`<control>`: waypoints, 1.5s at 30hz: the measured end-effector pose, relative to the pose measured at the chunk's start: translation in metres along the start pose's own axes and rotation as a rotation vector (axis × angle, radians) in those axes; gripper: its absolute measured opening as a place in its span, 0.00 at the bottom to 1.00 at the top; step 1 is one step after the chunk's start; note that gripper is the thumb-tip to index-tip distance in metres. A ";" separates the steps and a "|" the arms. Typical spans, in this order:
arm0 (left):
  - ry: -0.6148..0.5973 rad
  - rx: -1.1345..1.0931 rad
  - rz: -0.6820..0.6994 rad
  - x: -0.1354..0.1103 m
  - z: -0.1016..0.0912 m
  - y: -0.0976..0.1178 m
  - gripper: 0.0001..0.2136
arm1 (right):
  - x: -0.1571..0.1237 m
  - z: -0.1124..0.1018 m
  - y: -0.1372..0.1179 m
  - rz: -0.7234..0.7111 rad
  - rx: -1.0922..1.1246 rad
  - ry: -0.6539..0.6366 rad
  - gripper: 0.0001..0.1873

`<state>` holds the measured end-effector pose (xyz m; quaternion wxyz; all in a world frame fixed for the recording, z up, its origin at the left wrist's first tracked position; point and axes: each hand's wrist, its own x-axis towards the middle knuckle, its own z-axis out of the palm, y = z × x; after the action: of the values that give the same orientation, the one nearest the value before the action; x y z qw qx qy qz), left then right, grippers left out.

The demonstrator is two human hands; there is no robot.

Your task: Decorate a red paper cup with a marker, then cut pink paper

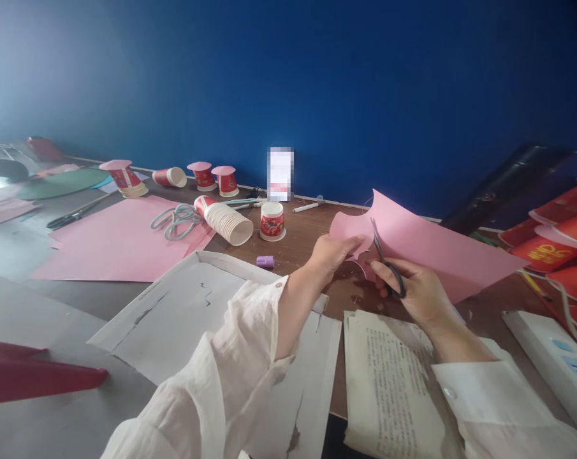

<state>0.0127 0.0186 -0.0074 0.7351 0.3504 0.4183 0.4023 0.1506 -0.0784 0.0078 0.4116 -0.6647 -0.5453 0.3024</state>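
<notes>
My left hand (333,252) pinches the left edge of a pink paper sheet (426,245) held up above the brown table (307,239). In my right hand (419,290) are black-handled scissors (387,264), fingers through the loops, with the blades cutting into the sheet beside my left thumb. The sheet's left edge is cut in curves. Both sleeves are white.
A stack of paper cups (226,220) lies on its side near a larger pink sheet (120,239). Red cups (272,223) stand along the blue wall. Another pair of scissors (73,215) lies far left. Printed pages (388,389), a white cardboard sheet (183,312), a power strip (553,357).
</notes>
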 end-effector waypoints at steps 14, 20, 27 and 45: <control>0.005 0.076 0.094 0.000 -0.001 0.001 0.14 | 0.004 -0.001 0.011 0.033 0.056 0.011 0.25; 0.008 0.083 0.099 0.001 -0.002 0.000 0.14 | 0.002 -0.001 0.011 0.019 0.040 0.009 0.24; 0.015 0.037 0.078 -0.001 0.000 0.003 0.14 | 0.002 -0.001 0.008 0.013 0.047 0.006 0.26; -0.030 -0.198 0.054 -0.008 0.008 -0.002 0.15 | 0.001 0.002 0.004 0.004 0.039 0.014 0.24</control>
<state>0.0178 0.0096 -0.0036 0.7612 0.2930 0.3559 0.4562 0.1512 -0.0774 0.0031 0.4275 -0.6598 -0.5350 0.3093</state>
